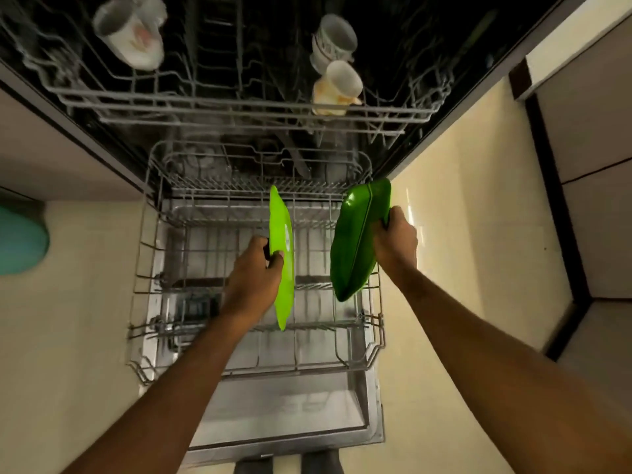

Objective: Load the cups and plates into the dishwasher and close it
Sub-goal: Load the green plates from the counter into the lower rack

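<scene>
Left hand (pixel 254 268) pinches light-green plate (pixel 285 230) rim; right hand (pixel 396 241) grips dark-green plate (pixel 352 244) rim.

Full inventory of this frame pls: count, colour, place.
cups: 3 clear, whitish, upper rack, one left, two right
upper rack: 1, grey wire, top
lower rack: 1, grey wire, pulled out over door
door: 1, steel grey, open flat
light plate: 1, lime, on edge over lower rack
dark plates: seemingly 2 together, dark green, over rack's right side
teal object: 1, left edge, blurred
floor: cream
left hand: grips light plate
right hand: grips dark plates
</scene>
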Tool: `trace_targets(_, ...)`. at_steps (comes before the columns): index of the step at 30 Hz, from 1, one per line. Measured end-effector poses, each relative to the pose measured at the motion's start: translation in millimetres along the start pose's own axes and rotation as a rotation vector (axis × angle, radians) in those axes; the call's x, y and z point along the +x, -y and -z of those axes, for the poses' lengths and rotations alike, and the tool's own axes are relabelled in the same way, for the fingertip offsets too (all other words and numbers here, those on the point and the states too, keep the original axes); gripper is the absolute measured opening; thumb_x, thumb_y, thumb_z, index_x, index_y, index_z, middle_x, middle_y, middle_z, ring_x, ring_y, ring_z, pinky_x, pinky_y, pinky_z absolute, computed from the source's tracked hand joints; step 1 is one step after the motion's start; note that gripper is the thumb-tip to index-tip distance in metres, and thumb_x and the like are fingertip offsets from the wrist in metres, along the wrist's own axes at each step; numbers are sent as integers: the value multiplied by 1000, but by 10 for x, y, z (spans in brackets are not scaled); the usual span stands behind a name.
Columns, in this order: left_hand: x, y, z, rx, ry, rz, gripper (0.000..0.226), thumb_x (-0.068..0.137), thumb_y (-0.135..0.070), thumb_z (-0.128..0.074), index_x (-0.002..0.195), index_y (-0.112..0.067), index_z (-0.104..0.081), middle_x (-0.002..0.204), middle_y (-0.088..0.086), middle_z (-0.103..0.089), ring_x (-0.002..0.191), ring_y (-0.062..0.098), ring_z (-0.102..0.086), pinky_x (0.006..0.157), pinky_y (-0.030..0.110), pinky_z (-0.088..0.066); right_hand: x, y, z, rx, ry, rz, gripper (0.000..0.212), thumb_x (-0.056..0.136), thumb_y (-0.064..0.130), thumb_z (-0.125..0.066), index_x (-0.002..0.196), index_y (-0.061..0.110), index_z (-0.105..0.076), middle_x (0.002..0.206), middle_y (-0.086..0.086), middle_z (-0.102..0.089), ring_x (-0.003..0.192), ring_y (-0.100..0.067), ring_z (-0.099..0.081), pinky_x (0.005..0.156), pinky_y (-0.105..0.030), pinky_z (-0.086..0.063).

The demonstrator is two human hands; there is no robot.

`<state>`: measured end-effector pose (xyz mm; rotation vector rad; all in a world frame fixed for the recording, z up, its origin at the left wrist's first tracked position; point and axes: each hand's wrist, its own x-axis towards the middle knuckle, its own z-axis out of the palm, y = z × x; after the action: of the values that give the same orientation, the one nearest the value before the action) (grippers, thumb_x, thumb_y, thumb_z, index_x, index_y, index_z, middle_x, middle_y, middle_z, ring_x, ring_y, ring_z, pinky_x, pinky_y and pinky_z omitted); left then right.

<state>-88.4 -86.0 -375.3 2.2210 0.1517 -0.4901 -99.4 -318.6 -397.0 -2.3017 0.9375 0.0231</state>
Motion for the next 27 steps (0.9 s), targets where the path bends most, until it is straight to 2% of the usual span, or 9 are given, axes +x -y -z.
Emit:
trace_targets(8, 142, 87, -180, -21, -21, 25, 18, 91, -15, -58, 106, -4, -56, 98, 15, -64, 85, 34, -60, 72, 39, -44, 519, -120, -79, -78, -38, 13, 8, 96, 22, -44, 89, 18, -44, 68, 14, -44, 58, -1, -42, 44, -20, -25)
trace_targets(11, 170, 107, -221, -16, -9, 32, 19, 91, -15, -58, 107, -5, -55, 98, 14, -64, 85, 33, -59, 74, 39, -45, 657, -108, -142, -99, -35, 36, 4, 96, 17, -44, 95, 15, -47, 76, 6, -50, 59, -8, -45, 45, -21, -27)
trace_targets(13, 177, 115, -226, -11, 2, 16, 19, 91, -15, -57, 107, -6, -55, 97, 11, -63, 82, 31, -58, 73, 38, -45, 732, -81, -175, -121, -36, 59, 10, 96, 13, -43, 102, 10, -51, 83, 2, -53, 63, -16, -47, 45, -22, -28)
trace_targets(18, 219, 170, -259, -2, -6, -9, 19, 92, -17, -58, 107, -6, -58, 93, -1, -59, 77, 25, -56, 68, 31, -40, 903, -24, -263, -224, -46, 102, 13, 96, 13, -46, 107, 9, -51, 86, 0, -51, 70, -20, -48, 46, -24, -27)
trace_targets(23, 247, 245, -260, -5, 6, -34, 15, 92, -20, -59, 103, -9, -62, 89, -3, -60, 68, 23, -56, 65, 30, -41, 1039, 24, -344, -240, -30, 111, 14, 96, 13, -47, 108, 8, -50, 95, -7, -60, 75, -23, -53, 58, -33, -39)
trace_targets(27, 276, 281, -262, -29, -30, -45, 12, 92, -21, -59, 100, -13, -62, 87, -4, -61, 60, 16, -56, 57, 26, -42, 1126, 56, -428, -271, -33, 110, 17, 96, 14, -48, 112, 9, -50, 100, -10, -63, 74, -22, -52, 59, -32, -39)
